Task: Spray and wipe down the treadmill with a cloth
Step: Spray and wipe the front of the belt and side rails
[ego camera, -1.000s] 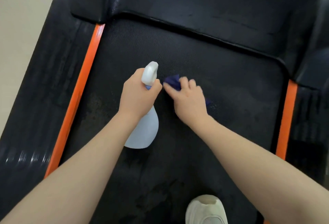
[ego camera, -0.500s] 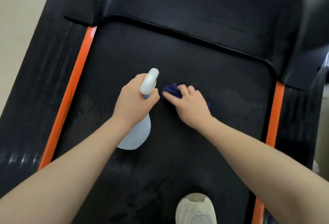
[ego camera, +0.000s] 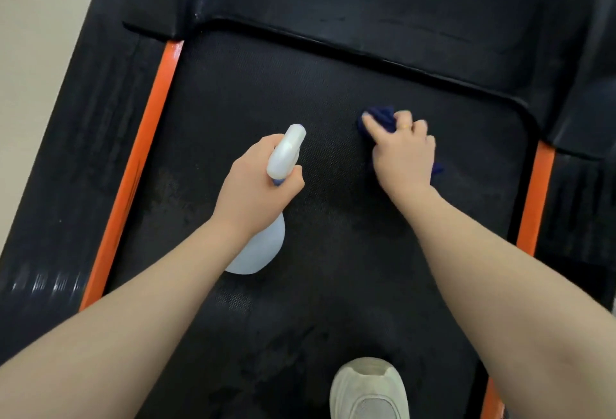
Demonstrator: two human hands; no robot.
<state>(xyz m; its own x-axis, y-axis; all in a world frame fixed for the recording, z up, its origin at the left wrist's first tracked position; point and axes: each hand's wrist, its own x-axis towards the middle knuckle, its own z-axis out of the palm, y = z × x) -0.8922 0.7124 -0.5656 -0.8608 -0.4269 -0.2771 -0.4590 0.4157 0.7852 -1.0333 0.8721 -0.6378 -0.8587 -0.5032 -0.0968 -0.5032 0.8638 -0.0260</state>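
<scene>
Now the cloth (ego camera: 383,118) lies bunched under the right hand (ego camera: 401,155).

Both hands curled in grips, left (ego camera: 256,192), right (ego camera: 401,155), forearms extended forward.

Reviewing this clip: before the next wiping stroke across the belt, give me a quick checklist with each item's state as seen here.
1. Cloth gripped by the right hand and pressed on the belt: ok.
2. Spray bottle gripped at its neck by the left hand, clear of the cloth: ok.
3. Nozzle pointing forward over the belt, away from the person: ok.
4. Belt ahead of the cloth free of objects up to the front cover: ok.
5. Shoe on the belt behind both hands, out of the stroke path: ok.
6. Belt wet enough where the cloth goes next: cannot tell.
</scene>
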